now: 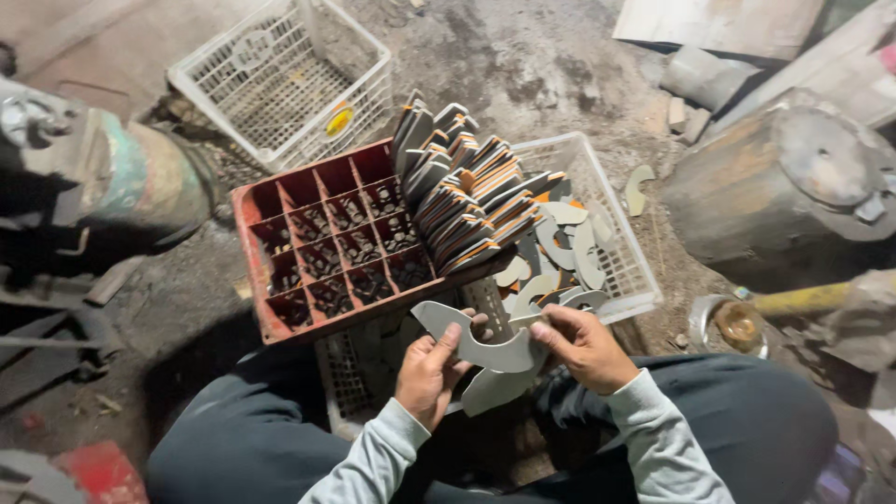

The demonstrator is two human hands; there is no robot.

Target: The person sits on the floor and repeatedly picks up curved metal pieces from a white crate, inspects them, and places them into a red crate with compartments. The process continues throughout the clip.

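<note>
Both my hands hold a grey, curved, flat metal piece [485, 350] over my lap. My left hand [431, 373] grips its left side with the thumb on top. Its right end is pinched by my right hand [583, 347]. A second grey piece [490, 390] hangs just under the first. Ahead, a red divided crate [313, 245] carries a leaning stack of several similar pieces with orange edges [462, 187]. More loose grey pieces [560, 257] lie in a white plastic basket [625, 271] to the right.
An empty white basket [285, 79] stands at the back left. A rusty metal drum [784, 187] sits at the right, a yellow bar [803, 301] beside it. Machinery [84, 177] fills the left side. The ground is dirty concrete [523, 65].
</note>
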